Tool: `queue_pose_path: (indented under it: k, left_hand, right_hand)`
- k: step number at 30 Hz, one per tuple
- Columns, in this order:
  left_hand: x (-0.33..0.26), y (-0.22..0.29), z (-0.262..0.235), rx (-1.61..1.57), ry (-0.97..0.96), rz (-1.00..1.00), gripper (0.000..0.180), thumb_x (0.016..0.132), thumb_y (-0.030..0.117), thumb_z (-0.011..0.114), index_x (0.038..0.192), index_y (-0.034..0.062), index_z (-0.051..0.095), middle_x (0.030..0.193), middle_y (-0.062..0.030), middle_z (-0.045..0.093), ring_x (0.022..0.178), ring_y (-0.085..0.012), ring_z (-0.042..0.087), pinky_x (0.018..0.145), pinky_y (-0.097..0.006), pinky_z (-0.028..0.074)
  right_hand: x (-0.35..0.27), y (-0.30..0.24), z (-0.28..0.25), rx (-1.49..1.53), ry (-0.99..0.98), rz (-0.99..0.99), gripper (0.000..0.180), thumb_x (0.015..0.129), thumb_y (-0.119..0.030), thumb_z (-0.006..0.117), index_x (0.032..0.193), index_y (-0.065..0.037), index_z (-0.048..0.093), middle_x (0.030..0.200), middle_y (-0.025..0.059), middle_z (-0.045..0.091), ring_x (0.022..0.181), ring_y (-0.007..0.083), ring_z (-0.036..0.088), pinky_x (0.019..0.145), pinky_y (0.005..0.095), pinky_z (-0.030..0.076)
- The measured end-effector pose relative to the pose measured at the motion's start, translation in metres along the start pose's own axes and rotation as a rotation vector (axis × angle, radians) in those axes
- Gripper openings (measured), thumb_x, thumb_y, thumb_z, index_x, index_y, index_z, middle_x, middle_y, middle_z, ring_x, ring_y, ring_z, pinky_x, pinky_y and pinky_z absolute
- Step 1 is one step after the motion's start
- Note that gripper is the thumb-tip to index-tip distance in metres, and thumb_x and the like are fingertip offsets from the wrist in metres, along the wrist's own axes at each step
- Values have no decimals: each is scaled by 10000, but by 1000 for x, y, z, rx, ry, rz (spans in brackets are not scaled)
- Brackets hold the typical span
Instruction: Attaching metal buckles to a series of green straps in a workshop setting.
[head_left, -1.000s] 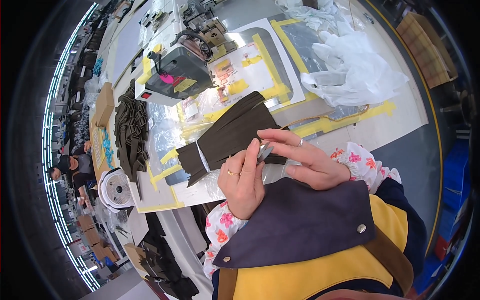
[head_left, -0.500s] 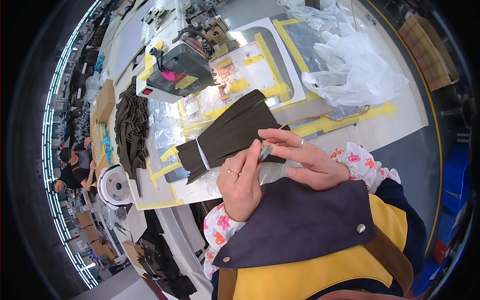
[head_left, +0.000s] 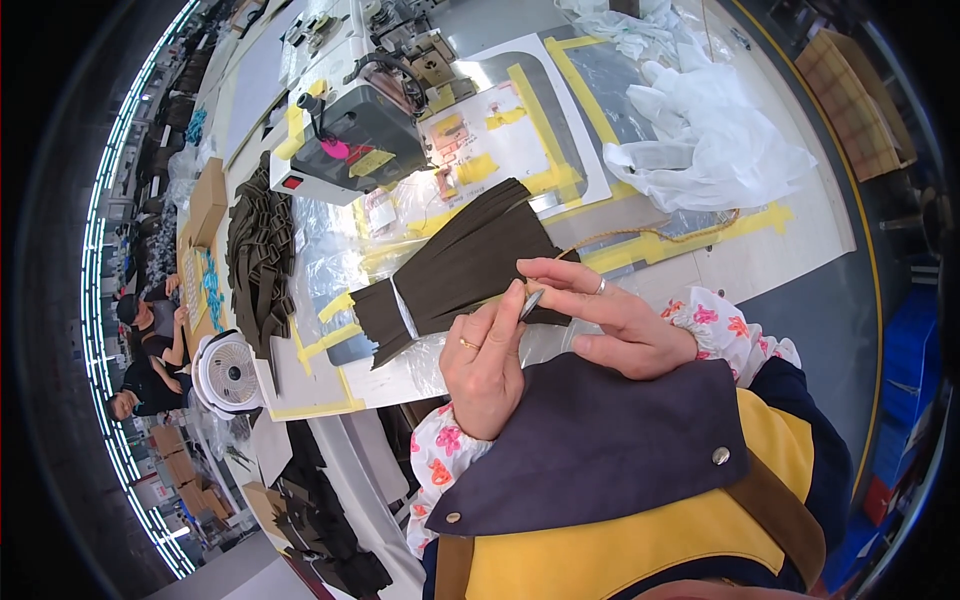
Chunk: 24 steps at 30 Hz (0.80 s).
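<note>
Close together in front of my apron are my left hand and my right hand, thumbs and fingertips closed on a small silver blade-like metal tool. Fingers cover most of it, so its exact kind does not show. A yellow-brown twisted cord runs across the table to my right fingertips. Just beyond my hands lies a bundle of dark brown fabric strips, fanned out at the right and bound near its left end by a pale band. The near right part of the bundle is hidden behind my hands.
A machine with a dark housing stands beyond the bundle. White crumpled sheeting lies at the far right. Looped dark straps hang at the table's left, above a white fan. Other people are at the far left.
The silver tool has tilted slightly between my fingertips. My hands have barely moved. At the far left, the people have shifted position.
</note>
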<state>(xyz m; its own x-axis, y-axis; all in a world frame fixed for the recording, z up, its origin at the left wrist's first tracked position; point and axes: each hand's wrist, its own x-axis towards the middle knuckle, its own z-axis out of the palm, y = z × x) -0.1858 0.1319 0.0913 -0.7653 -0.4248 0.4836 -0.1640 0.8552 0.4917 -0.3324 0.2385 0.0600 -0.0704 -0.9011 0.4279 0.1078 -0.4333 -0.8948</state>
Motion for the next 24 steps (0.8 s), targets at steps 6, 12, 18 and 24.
queue_pose_path:
  k: [6, 12, 18, 24]
  left_hand:
    - [-1, 6, 13, -160, -9, -199, 446, 730, -60, 594, 1165, 11, 521, 933, -148, 570, 779, -265, 574, 681, -312, 471]
    - [-14, -2, 70, -160, -174, -125, 526, 766, 28, 614, 1256, 30, 423, 911, -178, 593, 771, -306, 604, 645, -341, 477]
    - [4, -41, 56, -52, -309, -57, 559, 698, 102, 691, 1204, 19, 467, 1005, -144, 587, 908, -283, 566, 780, -347, 453]
    - [-17, -148, 12, 408, -305, -231, 731, 668, 314, 706, 1255, 19, 386, 1201, -203, 420, 1108, -371, 389, 951, -459, 282]
  right_hand:
    - [-1, -5, -4, -105, 115, 100, 473, 805, -17, 471, 1266, 17, 372, 1285, 148, 373, 1188, 240, 372, 964, 320, 318]
    - [-23, 38, 1, 121, 334, 347, 304, 904, -169, 427, 1137, 20, 475, 1003, 113, 570, 940, 160, 544, 802, 274, 429]
    - [-63, 10, -92, -493, 612, 591, 233, 896, -210, 438, 864, -2, 538, 727, 86, 598, 565, 194, 571, 573, 313, 448]
    - [-104, -8, -171, -1448, 405, 516, 234, 773, -247, 613, 854, -32, 571, 811, 104, 593, 736, 259, 556, 636, 336, 454]
